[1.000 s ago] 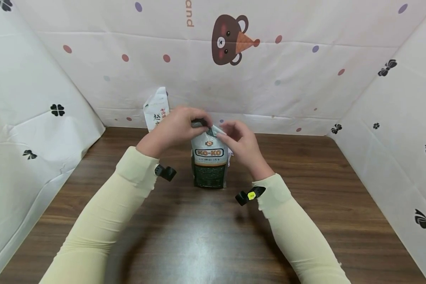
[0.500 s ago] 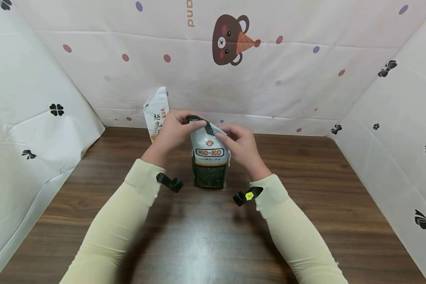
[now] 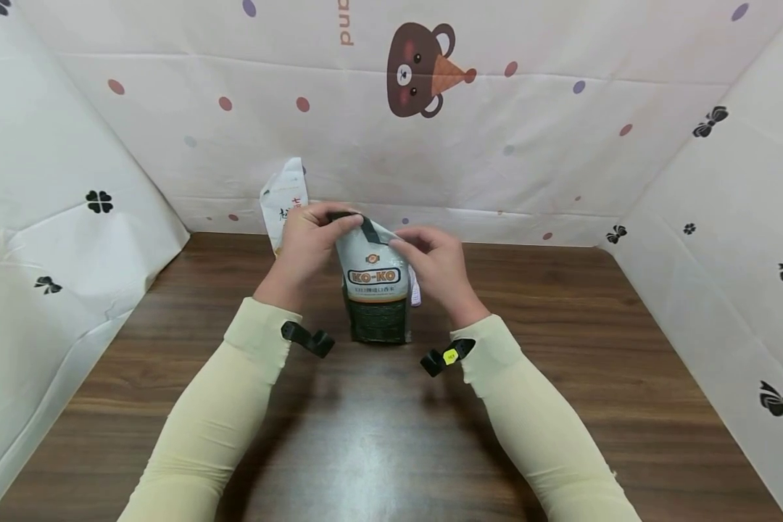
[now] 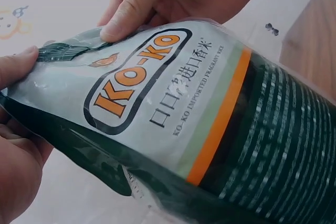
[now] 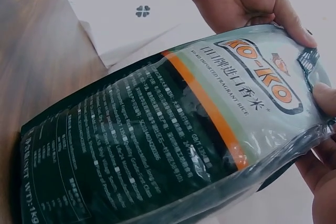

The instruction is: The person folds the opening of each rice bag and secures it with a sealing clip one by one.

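A bag of rice (image 3: 377,293), silver-white above and dark green below with a KO-KO label, stands on the brown table at the back middle. My left hand (image 3: 305,243) pinches the left corner of its folded top, thumb on the front. On the other upper corner, my right hand (image 3: 433,264) pinches the film between thumb and fingers. A dark green strip (image 4: 65,51) runs along the folded top between the two thumbs. The right wrist view shows the rice bag's printed front (image 5: 131,135) up close; the fingers behind the bag are partly hidden.
A white paper-like bag (image 3: 283,199) with Chinese characters stands behind my left hand against the back cloth. White printed cloth walls (image 3: 509,181) enclose the wooden table (image 3: 548,312) at the back and sides. Something white (image 3: 415,290) shows beside the rice bag's right edge.
My left hand has come down and shifted to the left, taking the top corner with it. The bag's top is now spread wider and leans slightly left. The right hand keeps its pinch.
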Available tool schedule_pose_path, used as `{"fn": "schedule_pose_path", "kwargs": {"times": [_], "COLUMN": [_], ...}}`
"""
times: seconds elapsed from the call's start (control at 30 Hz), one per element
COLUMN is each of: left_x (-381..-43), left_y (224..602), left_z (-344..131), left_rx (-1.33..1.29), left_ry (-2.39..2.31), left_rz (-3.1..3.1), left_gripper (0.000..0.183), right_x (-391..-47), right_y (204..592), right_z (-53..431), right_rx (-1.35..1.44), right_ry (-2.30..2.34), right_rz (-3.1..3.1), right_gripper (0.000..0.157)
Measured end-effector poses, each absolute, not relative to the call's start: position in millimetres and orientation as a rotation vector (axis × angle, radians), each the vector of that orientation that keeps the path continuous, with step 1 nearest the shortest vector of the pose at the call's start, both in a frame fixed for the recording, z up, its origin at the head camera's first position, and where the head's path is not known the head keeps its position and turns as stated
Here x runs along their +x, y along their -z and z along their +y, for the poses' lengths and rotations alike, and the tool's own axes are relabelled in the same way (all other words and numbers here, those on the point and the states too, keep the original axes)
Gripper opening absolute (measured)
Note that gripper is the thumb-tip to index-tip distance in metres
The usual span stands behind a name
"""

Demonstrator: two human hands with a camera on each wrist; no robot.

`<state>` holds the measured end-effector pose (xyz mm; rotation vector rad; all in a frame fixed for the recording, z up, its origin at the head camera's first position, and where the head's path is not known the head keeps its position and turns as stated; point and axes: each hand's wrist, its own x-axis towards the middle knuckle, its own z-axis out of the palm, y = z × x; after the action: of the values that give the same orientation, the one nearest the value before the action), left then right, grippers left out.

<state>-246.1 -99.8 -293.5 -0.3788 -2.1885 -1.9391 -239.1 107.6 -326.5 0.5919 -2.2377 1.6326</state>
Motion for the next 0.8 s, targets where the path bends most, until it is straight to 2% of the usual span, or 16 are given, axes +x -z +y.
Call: {"fn": "schedule_pose_path", "kwargs": {"times": [0.37,0.6,0.8], "left_x": [-253,-257,-258], "left_y": [294,298,307], "left_z": [-123,-135,-140], "left_rx": [-0.344,-0.264,-0.321], "left_ry": [2.031,2.042,2.029], "left_rz": [-1.995,-2.000,-2.040], "left_gripper": [0.013,0.022,0.025], "right_x": [-254,-267,-272], "right_y": [325,327,333], "right_z": [80,68,64], "right_rx": [0.615,0.647,0.641], "right_ry": [-1.653,-1.713,-1.797], "right_rz": [-2.300,-2.315,-2.305], "right_gripper": [0.021,0.020,0.019]}}
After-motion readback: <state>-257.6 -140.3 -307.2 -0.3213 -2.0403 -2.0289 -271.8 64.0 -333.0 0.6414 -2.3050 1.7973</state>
